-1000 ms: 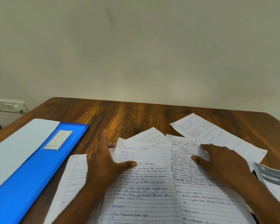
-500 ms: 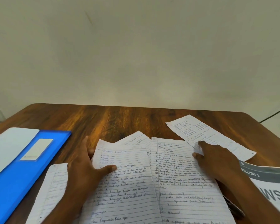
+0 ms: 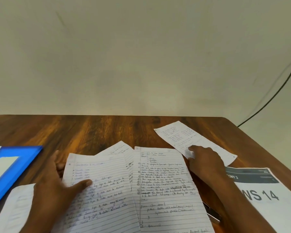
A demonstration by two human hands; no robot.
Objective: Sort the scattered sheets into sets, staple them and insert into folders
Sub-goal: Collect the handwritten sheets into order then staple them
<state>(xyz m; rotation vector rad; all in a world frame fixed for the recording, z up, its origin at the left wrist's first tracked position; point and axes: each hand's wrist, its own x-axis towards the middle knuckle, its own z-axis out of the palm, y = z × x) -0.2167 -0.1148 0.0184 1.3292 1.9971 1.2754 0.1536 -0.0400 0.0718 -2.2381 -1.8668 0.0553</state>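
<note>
Several handwritten lined sheets lie overlapped on the wooden table (image 3: 94, 132). My left hand (image 3: 55, 184) holds the left lined sheet (image 3: 104, 190) at its left edge, thumb on top and fingers along and under the edge. A second lined sheet (image 3: 165, 190) lies beside it on the right, and another sheet's corner (image 3: 119, 148) peeks out behind. My right hand (image 3: 205, 162) rests with straight fingers on the near end of a smaller written sheet (image 3: 180, 137) at the far right. A blue folder (image 3: 23, 158) with a white label lies at the left.
A printed page with large letters (image 3: 265, 199) lies at the right edge under my right forearm. A shiny metal object (image 3: 212, 214) shows beside that arm. One more white sheet (image 3: 15, 209) is at the lower left. A dark cable (image 3: 275, 91) runs down the wall.
My right hand slid from the right lined sheet up onto the smaller far sheet. My left hand kept its hold on the left sheet. The view turned right, so the folder sits nearer the left edge.
</note>
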